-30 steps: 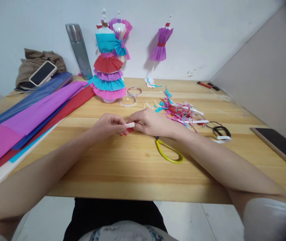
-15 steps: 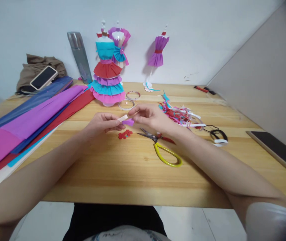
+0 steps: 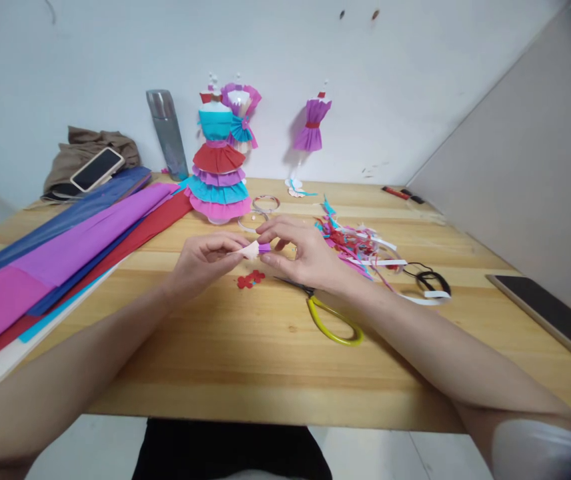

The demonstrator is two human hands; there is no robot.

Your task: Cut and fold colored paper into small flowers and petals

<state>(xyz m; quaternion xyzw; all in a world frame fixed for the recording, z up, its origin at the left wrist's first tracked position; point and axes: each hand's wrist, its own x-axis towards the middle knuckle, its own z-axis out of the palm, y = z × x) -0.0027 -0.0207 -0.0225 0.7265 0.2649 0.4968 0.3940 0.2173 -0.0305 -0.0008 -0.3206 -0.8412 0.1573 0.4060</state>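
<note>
Between thumb and fingers my left hand (image 3: 207, 260) pinches a small white paper piece (image 3: 251, 250). Against its right end lies a small purple paper piece (image 3: 264, 248), which my right hand (image 3: 296, 252) holds between thumb and index finger. Both hands hover over the middle of the wooden table. Red paper flowers (image 3: 250, 279) lie just below them. Yellow-handled scissors (image 3: 335, 328) rest under and beside my right hand, their blades partly hidden by it.
Small paper-dressed mannequins (image 3: 219, 160) stand behind my hands, near a bottle (image 3: 168, 133). Crepe paper sheets (image 3: 80, 233) cover the left side. Paper scraps (image 3: 353, 240), a black cord (image 3: 433, 283) and a dark tablet (image 3: 550, 313) lie right.
The white piece now shows fanned out beside the purple one, and my right fingers have closed on the purple piece. The view has tilted up slightly.
</note>
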